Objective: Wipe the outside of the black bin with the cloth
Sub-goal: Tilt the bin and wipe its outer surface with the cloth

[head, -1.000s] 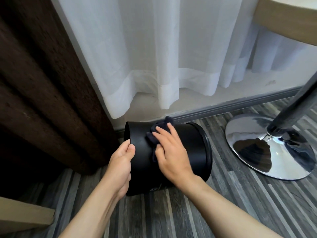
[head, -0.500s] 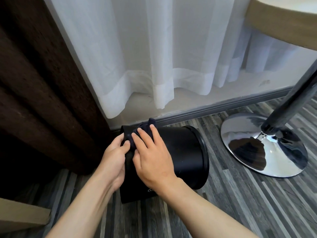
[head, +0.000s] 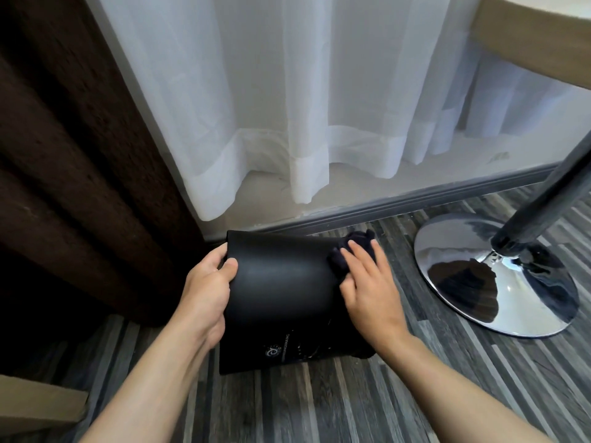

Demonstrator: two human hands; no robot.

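The smooth black plastic bin (head: 281,289) lies on its side on the grey striped wood-look floor (head: 415,394), near the white sheer curtain (head: 287,107) and left of the shiny chrome table base (head: 499,282). The left hand (head: 208,292) grips its left end, thumb on the wall. The right hand (head: 367,289), fingers spread flat, presses the dark crumpled cloth (head: 351,247) on the right part of the wall. The wiping step is in hand. I judge the next move calls for turning the bin, because the underside is not yet reachable.
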